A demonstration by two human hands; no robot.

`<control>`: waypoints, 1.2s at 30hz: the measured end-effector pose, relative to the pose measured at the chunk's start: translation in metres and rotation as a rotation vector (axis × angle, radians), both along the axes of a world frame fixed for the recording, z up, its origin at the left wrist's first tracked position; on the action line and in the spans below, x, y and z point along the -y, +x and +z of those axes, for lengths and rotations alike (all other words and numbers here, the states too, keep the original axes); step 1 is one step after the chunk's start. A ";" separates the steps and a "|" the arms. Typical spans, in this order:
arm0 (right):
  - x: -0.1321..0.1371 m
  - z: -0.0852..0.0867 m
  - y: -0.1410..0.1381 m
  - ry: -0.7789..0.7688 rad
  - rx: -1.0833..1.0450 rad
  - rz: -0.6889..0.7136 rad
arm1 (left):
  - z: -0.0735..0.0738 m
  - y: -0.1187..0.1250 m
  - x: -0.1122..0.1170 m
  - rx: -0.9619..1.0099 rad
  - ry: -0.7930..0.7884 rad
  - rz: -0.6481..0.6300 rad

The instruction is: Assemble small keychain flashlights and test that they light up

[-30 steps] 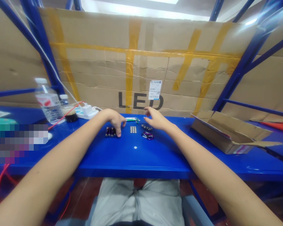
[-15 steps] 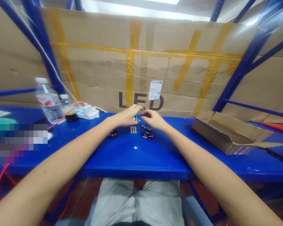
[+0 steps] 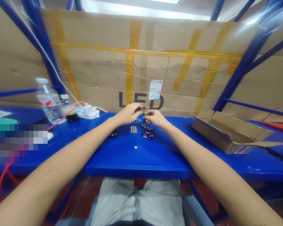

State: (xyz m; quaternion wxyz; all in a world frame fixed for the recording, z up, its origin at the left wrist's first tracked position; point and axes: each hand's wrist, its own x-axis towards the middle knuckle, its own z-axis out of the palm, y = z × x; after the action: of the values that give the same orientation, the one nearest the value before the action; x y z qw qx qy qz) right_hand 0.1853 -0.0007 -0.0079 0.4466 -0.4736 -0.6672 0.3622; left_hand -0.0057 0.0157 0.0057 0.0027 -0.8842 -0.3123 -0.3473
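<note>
My two hands meet above the back of the blue table (image 3: 136,157). My right hand (image 3: 157,119) pinches a small green flashlight (image 3: 143,115), held upright. My left hand (image 3: 128,114) is closed in a pinch just left of it, and a silver clip (image 3: 138,121) hangs below its fingers. Whether the clip is still joined to the flashlight I cannot tell. Under the hands lie dark batteries (image 3: 113,134), a cluster of button cells (image 3: 133,129), small metal parts (image 3: 147,128) and a purple clip (image 3: 147,135).
A water bottle (image 3: 49,102), a small dark-filled bottle (image 3: 69,111) and a white power strip (image 3: 87,111) with a red cable stand at the left. An open cardboard box (image 3: 228,131) lies on the right. A taped cardboard wall (image 3: 141,69) marked LED closes the back.
My left hand left the batteries, lifted the green flashlight off the table and brought it to my right hand, which now pinches it upright.
</note>
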 end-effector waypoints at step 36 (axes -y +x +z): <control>-0.008 -0.005 0.007 0.221 0.342 -0.075 | -0.012 -0.035 -0.026 -0.501 -0.488 0.240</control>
State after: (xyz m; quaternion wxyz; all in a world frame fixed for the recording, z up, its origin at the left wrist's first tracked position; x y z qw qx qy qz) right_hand 0.1924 0.0075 -0.0131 0.3890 -0.5010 -0.7508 0.1842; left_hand -0.0407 0.0418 -0.0060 -0.0909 -0.8736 -0.4769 -0.0325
